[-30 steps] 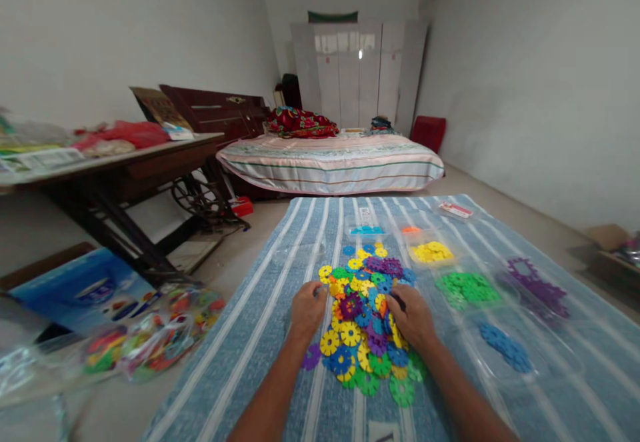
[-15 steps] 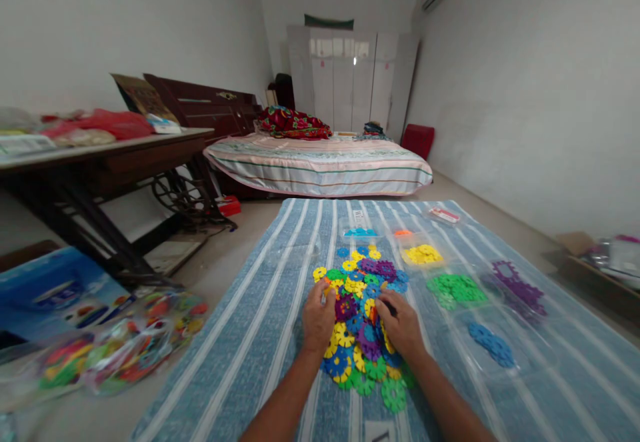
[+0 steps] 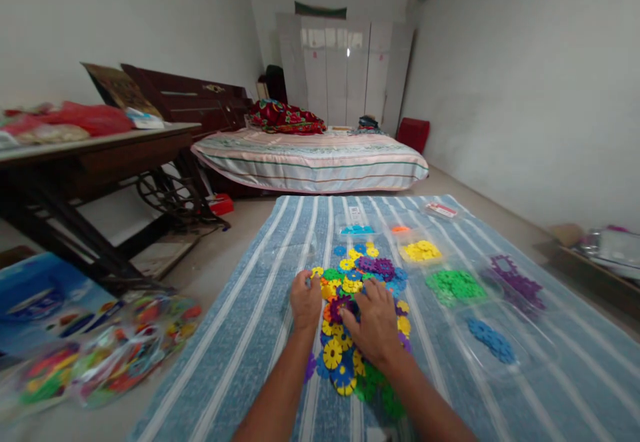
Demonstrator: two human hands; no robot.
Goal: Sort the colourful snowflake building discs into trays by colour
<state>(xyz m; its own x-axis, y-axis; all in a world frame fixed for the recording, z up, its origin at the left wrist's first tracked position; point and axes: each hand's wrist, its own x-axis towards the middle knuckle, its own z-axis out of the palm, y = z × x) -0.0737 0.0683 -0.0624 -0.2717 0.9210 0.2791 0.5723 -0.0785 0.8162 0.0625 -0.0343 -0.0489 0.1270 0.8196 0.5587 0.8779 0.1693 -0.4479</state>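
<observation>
A pile of flat plastic snowflake discs (image 3: 357, 275) in yellow, blue, purple, green and orange lies on a blue-and-white striped cloth (image 3: 250, 335). My left hand (image 3: 306, 301) rests at the pile's left edge, fingers curled down onto the discs. My right hand (image 3: 374, 321) lies over the middle of the pile, fingers spread and pressed on the discs. Whether either hand holds a disc is hidden.
Sorted heaps sit to the right: yellow discs (image 3: 420, 251), green discs (image 3: 454, 285), blue discs (image 3: 487, 339), purple pieces (image 3: 517, 283), each in a clear tray. A bag of coloured pieces (image 3: 115, 352) lies left. A dark table (image 3: 95, 162) and a bed (image 3: 310, 159) stand behind.
My right hand has slid left from the pile's right side onto its middle. My left hand has shifted slightly up along the left edge. The view has turned a little to the right.
</observation>
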